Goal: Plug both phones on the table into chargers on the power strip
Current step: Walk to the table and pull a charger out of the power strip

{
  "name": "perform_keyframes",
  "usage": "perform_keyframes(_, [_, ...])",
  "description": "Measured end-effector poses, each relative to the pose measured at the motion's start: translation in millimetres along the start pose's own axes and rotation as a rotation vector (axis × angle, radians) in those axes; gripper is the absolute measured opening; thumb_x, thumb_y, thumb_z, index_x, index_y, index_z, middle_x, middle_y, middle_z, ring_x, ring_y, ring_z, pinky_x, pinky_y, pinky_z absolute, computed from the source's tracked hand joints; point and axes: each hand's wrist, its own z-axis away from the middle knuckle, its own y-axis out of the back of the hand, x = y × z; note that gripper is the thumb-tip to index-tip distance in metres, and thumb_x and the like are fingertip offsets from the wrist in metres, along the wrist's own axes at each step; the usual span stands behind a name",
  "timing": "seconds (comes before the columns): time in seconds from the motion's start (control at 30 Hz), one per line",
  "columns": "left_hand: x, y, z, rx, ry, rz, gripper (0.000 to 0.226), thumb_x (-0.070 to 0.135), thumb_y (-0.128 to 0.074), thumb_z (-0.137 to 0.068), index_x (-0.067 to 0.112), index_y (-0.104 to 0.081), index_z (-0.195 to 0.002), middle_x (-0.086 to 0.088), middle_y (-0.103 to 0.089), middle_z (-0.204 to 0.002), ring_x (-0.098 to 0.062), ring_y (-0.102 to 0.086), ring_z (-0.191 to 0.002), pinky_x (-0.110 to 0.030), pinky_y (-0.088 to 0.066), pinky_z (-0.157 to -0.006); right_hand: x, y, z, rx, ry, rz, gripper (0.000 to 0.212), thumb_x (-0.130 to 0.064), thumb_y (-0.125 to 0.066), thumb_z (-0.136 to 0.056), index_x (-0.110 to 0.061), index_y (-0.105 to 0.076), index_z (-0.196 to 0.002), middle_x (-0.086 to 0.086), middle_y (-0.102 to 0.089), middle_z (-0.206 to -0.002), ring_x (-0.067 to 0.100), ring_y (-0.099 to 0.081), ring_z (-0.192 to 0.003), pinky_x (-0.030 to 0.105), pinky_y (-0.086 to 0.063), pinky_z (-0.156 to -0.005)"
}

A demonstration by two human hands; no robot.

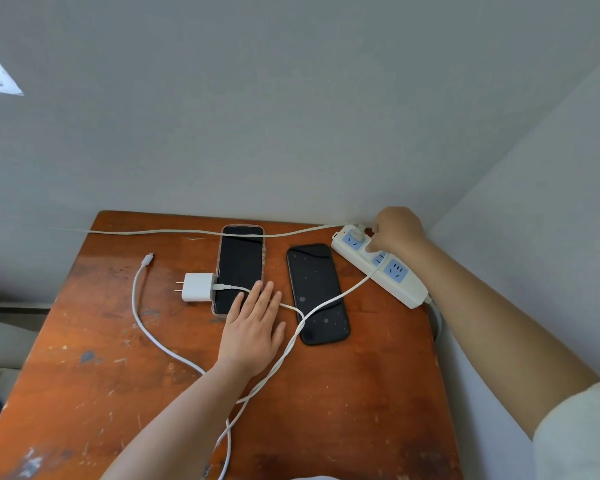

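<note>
A: Pressing right hand (397, 233) on the strip (378, 263), fingers curled on something hidden. Left?
B: Left hand (253, 327) flat, loose; phones (239, 268) (317, 292) by its fingertips, charger (197, 287) unplugged to its left.

Your right hand (397, 233) grips something on the power strip (378, 266) at the tabletop's (84, 358) far right corner. Your left hand (253, 327) lies flat, fingers over the cased phone's (239, 265) near end; a loose charger (197, 287) touches that phone's left side. The black phone (317, 292) lies between cased phone and strip.
</note>
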Motion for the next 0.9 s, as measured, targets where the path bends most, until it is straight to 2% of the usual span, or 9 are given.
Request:
perform_keyframes(0.1, [0,0,-1,-0.012,0.002,-0.029,0.059,0.045,-0.023,-0.086,0.014,-0.053,-0.126,-0.007,-0.055,-0.133,-0.024,-0.037,-0.13,-0.043,-0.025,-0.102,-6,5,-3,-0.048,-0.007,0.003,0.039,-0.024,-0.073,-0.078,0.0,-0.061,-0.107,0.003,-0.045,-0.065,0.019,-0.049,-0.072,0.02,-0.027,-0.045])
perform_keyframes(0.2, [1,2,0,-0.033,0.003,-0.033,0.058,0.044,-0.023,-0.086,0.013,-0.055,-0.125,-0.007,-0.056,-0.132,-0.026,-0.046,-0.127,-0.043,-0.026,-0.102,-8,5,-9,-0.063,-0.018,-0.013,0.041,-0.024,-0.073,-0.077,-0.001,-0.06,-0.109,0.006,-0.05,-0.078,0.02,-0.048,-0.081,0.02,-0.027,-0.046])
perform_keyframes(0.3, [1,4,-1,-0.05,0.006,-0.028,0.061,0.045,-0.014,-0.092,0.014,-0.057,-0.122,-0.007,-0.059,-0.129,-0.026,-0.05,-0.124,-0.043,-0.029,-0.1,-9,0,-5,-0.007,-0.013,0.011,0.024,-0.018,-0.071,-0.08,0.001,-0.061,-0.091,0.006,-0.052,-0.073,0.02,-0.052,-0.074,0.02,-0.031,-0.046])
perform_keyframes(0.43, [2,9,-1,-0.108,0.017,-0.021,0.072,0.043,0.001,-0.095,0.015,-0.062,-0.116,-0.005,-0.064,-0.122,-0.024,-0.057,-0.117,-0.041,-0.034,-0.096,-16,-10,3,0.077,0.006,0.04,0.023,-0.013,-0.063,-0.087,0.001,-0.059,-0.104,0.015,-0.062,-0.112,0.027,-0.057,-0.109,0.027,-0.047,-0.082])
perform_keyframes(0.53, [2,9,-1,-0.12,0.021,-0.022,0.073,0.043,0.002,-0.095,0.017,-0.063,-0.115,-0.004,-0.065,-0.121,-0.023,-0.058,-0.116,-0.041,-0.035,-0.095,-12,-5,-1,0.029,-0.008,0.031,0.022,-0.015,-0.068,-0.083,0.0,-0.054,-0.073,0.006,-0.058,-0.078,0.024,-0.055,-0.087,0.02,-0.037,-0.052])
perform_keyframes(0.63, [2,9,-1,-0.116,0.025,-0.023,0.073,0.043,0.002,-0.095,0.017,-0.063,-0.115,-0.003,-0.065,-0.121,-0.023,-0.058,-0.115,-0.039,-0.035,-0.095,-10,4,-3,-0.045,-0.009,-0.004,0.038,-0.025,-0.073,-0.077,-0.002,-0.062,-0.105,0.005,-0.06,-0.081,0.023,-0.054,-0.084,0.019,-0.026,-0.044])
perform_keyframes(0.7, [2,10,-1,-0.116,0.026,-0.013,0.073,0.043,0.002,-0.095,0.016,-0.063,-0.115,-0.003,-0.065,-0.121,-0.023,-0.058,-0.115,-0.039,-0.035,-0.095,-10,6,-2,-0.04,-0.005,0.003,0.043,-0.028,-0.073,-0.076,-0.004,-0.061,-0.11,0.005,-0.058,-0.079,0.021,-0.052,-0.082,0.019,-0.027,-0.044])
perform_keyframes(0.77, [2,10,-1,-0.119,0.029,-0.003,0.073,0.044,0.002,-0.095,0.016,-0.062,-0.116,-0.003,-0.065,-0.121,-0.023,-0.056,-0.117,-0.039,-0.034,-0.096,-10,2,0,0.003,0.001,0.021,0.044,-0.028,-0.073,-0.077,-0.003,-0.06,-0.112,0.01,-0.063,-0.093,0.022,-0.057,-0.086,0.019,-0.032,-0.048])
perform_keyframes(0.9, [1,9,-1,-0.095,0.024,0.01,0.074,0.045,0.003,-0.094,0.016,-0.061,-0.117,-0.003,-0.064,-0.123,-0.023,-0.052,-0.12,-0.041,-0.033,-0.097,-4,-11,5,0.097,0.01,0.028,0.049,-0.029,-0.07,-0.08,-0.005,-0.056,-0.12,0.013,-0.064,-0.117,0.027,-0.062,-0.106,0.029,-0.05,-0.081])
